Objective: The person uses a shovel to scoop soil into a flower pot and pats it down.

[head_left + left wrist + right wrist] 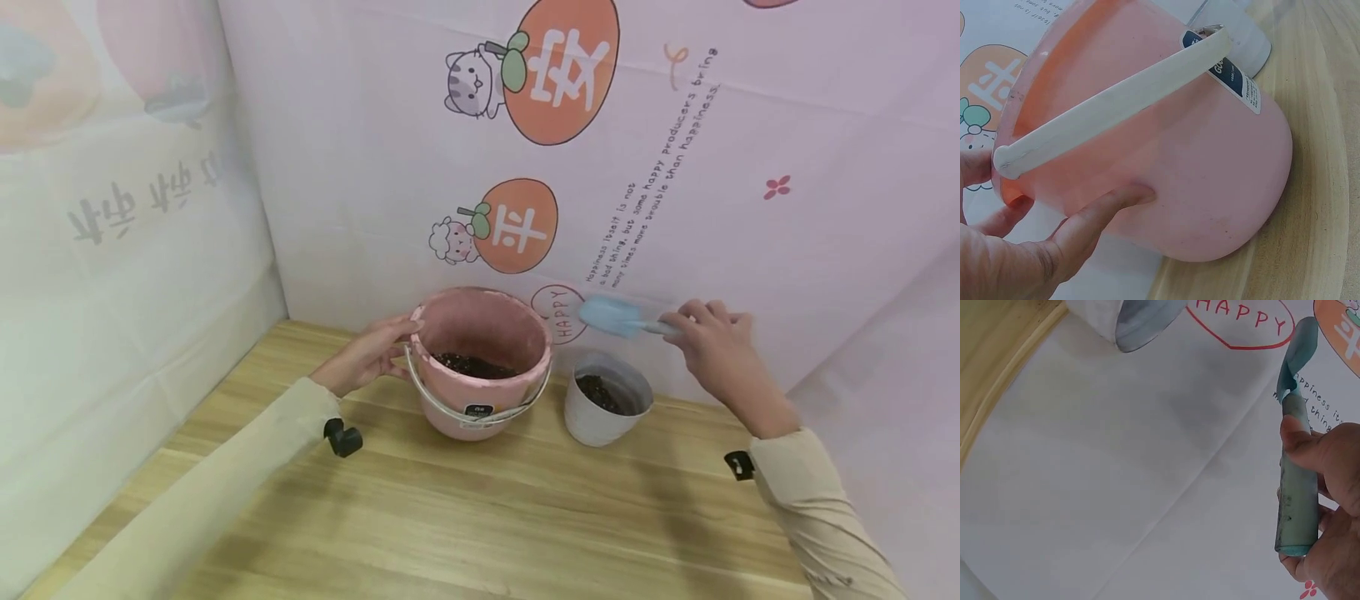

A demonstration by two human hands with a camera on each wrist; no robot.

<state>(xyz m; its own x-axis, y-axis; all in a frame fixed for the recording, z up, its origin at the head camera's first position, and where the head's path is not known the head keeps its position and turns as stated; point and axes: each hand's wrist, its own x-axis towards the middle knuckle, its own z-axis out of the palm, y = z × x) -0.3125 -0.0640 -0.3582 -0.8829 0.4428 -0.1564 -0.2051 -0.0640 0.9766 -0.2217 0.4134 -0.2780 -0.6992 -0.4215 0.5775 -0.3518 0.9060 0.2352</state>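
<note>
My left hand (369, 354) grips a pink bucket (453, 390) at its left side, fingers at the rim and thumb (1119, 199) against the outer wall. Dark soil (474, 365) lies inside the bucket, and its white bail handle (1116, 100) hangs down across the front. Raised at the right, my right hand (712, 346) holds a small blue trowel (611, 317) by its grey-green handle (1298, 487). The trowel's blade points left, above a white flowerpot (588, 421) that has soil in it.
Both containers stand on a wood-grain table (450, 517) near its back edge. Behind them hangs a pale printed sheet (360, 192), with another sheet along the left. A small black device (343, 437) sits at my left cuff, another (739, 465) at the right.
</note>
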